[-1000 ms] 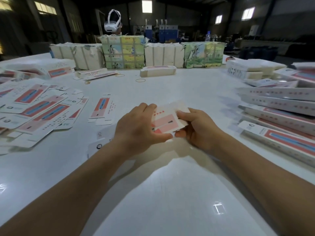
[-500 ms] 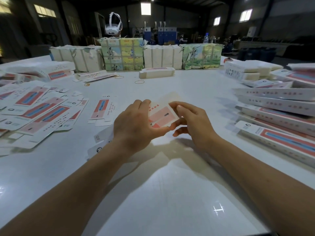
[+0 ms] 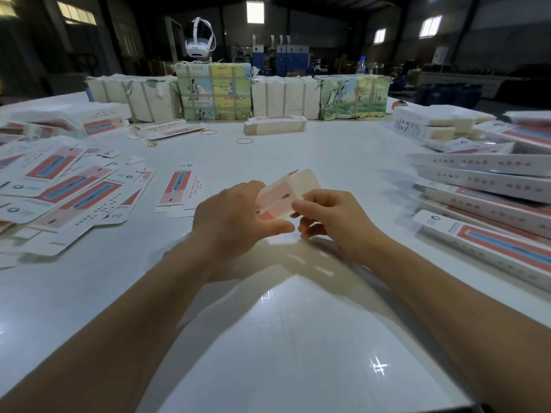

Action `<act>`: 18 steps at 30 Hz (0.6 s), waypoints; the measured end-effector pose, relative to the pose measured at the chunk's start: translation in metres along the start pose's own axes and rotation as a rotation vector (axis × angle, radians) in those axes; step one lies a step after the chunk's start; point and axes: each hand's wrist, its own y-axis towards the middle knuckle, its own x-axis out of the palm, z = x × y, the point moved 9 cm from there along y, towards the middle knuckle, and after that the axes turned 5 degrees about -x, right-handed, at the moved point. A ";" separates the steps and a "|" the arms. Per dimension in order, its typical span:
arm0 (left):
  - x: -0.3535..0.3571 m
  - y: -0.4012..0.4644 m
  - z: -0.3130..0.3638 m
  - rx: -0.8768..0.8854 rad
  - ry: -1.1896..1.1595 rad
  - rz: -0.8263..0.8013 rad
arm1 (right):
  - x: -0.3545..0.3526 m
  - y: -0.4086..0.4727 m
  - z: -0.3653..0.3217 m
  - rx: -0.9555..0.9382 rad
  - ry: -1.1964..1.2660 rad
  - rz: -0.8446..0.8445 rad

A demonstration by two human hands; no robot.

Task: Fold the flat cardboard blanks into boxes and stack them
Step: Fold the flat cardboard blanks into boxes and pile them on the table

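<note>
Dim warehouse space surrounds the glossy white table [image 3: 298, 338] where we work, both bare forearms reaching forward over it. Our left hand [image 3: 229, 219] curls round the near left side of a small pink-and-white printed cardboard blank [image 3: 283, 195], thumb stretched out beneath its lower edge, fingers wrapped over the top. Our right hand [image 3: 334, 217] pinches the blank's right edge, fingers bent and thumb tucked under. We hold the blank just above the table's middle, tilted, with a plain cream flap standing up at its far end.

Left of our hands, one flat blank with a pink and blue stripe [image 3: 179, 189] lies alone; farther left, a loose spread of flat printed blanks [image 3: 65, 189] overlaps across the table. On the right, long folded white boxes with pink and blue panels [image 3: 492, 204] lie stacked together. Beyond, a small bundle of folded blanks [image 3: 274, 125] sits near rubber bands [image 3: 244, 141], and wrapped paper bundles [image 3: 283, 96] line the far edge. A white headset [image 3: 200, 40] shows behind those bundles.
</note>
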 end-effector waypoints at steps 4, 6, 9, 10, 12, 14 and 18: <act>0.014 -0.001 -0.016 -0.063 -0.106 -0.198 | -0.012 0.002 -0.008 -0.076 -0.005 0.078; 0.014 -0.003 -0.021 -0.082 -0.153 -0.205 | -0.017 0.000 -0.010 -0.095 -0.061 0.134; 0.006 0.000 -0.023 -0.088 -0.118 -0.109 | -0.028 -0.006 -0.011 -0.133 -0.203 0.327; 0.003 0.001 -0.024 -0.089 -0.095 -0.075 | -0.032 -0.008 -0.014 -0.163 -0.236 0.403; -0.001 0.002 -0.026 -0.101 -0.048 -0.027 | -0.037 -0.012 -0.022 -0.221 -0.296 0.494; -0.002 0.001 -0.027 -0.112 -0.017 -0.003 | -0.035 -0.013 -0.026 -0.231 -0.318 0.489; -0.002 0.002 -0.028 -0.113 0.009 0.015 | -0.023 -0.014 -0.025 -0.221 -0.229 0.413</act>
